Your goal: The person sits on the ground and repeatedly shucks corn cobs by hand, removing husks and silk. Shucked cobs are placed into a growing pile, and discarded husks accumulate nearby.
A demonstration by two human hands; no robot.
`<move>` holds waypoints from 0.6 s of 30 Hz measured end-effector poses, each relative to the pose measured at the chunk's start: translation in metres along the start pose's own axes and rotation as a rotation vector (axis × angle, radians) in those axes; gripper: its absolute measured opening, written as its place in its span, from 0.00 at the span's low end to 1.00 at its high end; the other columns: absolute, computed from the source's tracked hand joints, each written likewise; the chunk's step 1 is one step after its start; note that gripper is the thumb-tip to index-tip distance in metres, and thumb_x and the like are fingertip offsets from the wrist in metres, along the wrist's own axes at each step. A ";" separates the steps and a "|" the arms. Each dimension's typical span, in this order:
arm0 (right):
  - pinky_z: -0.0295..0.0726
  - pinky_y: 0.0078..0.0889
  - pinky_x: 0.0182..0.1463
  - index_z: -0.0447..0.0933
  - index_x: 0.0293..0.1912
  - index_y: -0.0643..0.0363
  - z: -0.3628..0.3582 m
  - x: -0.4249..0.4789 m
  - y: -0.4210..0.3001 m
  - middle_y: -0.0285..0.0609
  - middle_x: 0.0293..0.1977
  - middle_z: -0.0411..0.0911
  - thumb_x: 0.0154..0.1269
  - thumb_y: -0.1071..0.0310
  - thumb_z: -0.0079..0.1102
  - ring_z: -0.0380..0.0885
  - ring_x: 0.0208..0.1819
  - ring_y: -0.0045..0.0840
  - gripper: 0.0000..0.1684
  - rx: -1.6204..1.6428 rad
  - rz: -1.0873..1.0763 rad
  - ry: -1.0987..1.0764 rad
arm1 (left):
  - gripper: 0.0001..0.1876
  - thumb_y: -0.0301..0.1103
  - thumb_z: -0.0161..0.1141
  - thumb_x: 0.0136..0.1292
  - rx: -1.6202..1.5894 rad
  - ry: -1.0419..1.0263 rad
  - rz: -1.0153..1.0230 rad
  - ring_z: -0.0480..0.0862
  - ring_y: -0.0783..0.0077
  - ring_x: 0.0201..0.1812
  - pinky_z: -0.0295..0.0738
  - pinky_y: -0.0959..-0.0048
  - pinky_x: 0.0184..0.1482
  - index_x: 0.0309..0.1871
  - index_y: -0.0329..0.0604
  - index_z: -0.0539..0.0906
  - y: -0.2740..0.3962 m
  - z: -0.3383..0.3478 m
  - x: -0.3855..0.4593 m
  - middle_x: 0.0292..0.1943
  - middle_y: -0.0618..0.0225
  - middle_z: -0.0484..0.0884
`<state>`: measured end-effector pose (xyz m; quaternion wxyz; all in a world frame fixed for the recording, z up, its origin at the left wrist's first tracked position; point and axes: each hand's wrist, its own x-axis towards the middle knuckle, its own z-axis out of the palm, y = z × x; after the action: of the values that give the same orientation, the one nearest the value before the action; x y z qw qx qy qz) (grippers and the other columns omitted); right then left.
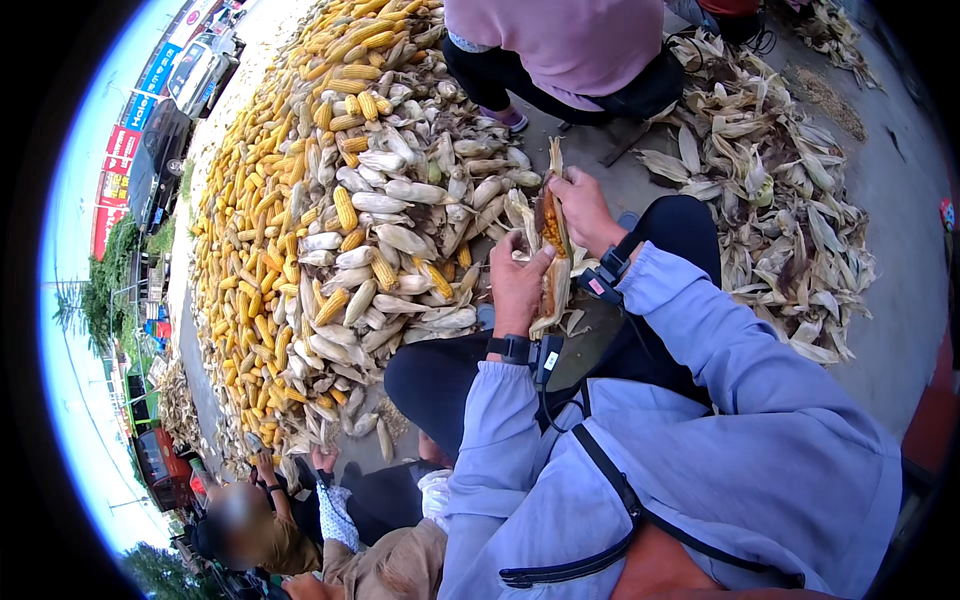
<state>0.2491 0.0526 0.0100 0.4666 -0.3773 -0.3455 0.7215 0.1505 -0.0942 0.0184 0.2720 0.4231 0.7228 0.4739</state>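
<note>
Between my two hands is an ear of corn (553, 229) with its dry husk partly opened, yellow-orange kernels showing in the gap. My left hand (519, 281) grips its lower part, the thumb lying against the kernels. Near the upper end, my right hand (585, 210) has its fingers closed round the husk. Pale husk leaves (553, 300) hang around the ear's lower end. Just left of my hands lie unhusked ears (405, 240), and beyond them spreads a large heap of husked yellow corn cobs (255, 255).
A pile of stripped husks (780, 202) lies on the concrete at right. A person in a pink top (562, 45) crouches ahead. Other people (390, 555) sit at lower left, one with a hand by the corn. Parked vehicles (199, 75) stand beyond the heap.
</note>
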 end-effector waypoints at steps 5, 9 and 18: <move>0.80 0.30 0.42 0.77 0.49 0.68 0.005 -0.006 -0.010 0.39 0.38 0.81 0.78 0.70 0.59 0.79 0.37 0.20 0.09 -0.035 0.128 -0.186 | 0.12 0.31 0.69 0.71 -0.276 -0.087 -0.188 0.80 0.81 0.27 0.76 0.78 0.29 0.50 0.32 0.82 0.008 0.008 0.024 0.35 0.68 0.85; 0.83 0.32 0.40 0.78 0.51 0.68 -0.005 0.000 -0.017 0.41 0.38 0.82 0.79 0.71 0.58 0.82 0.37 0.23 0.09 0.044 0.249 -0.239 | 0.07 0.32 0.66 0.74 -0.445 -0.102 -0.298 0.81 0.79 0.24 0.77 0.78 0.28 0.42 0.40 0.82 0.017 -0.015 0.039 0.31 0.71 0.83; 0.83 0.35 0.38 0.77 0.50 0.66 -0.010 0.013 -0.005 0.43 0.36 0.80 0.78 0.70 0.57 0.82 0.34 0.27 0.09 0.101 0.381 -0.263 | 0.31 0.24 0.68 0.67 -0.542 0.066 -0.422 0.84 0.64 0.52 0.81 0.67 0.53 0.72 0.33 0.70 0.000 -0.036 0.073 0.62 0.56 0.78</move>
<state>0.2560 0.0677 0.0070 0.2913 -0.3145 -0.2895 0.8558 0.0859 -0.0467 0.0332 0.4430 0.1609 0.6507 0.5953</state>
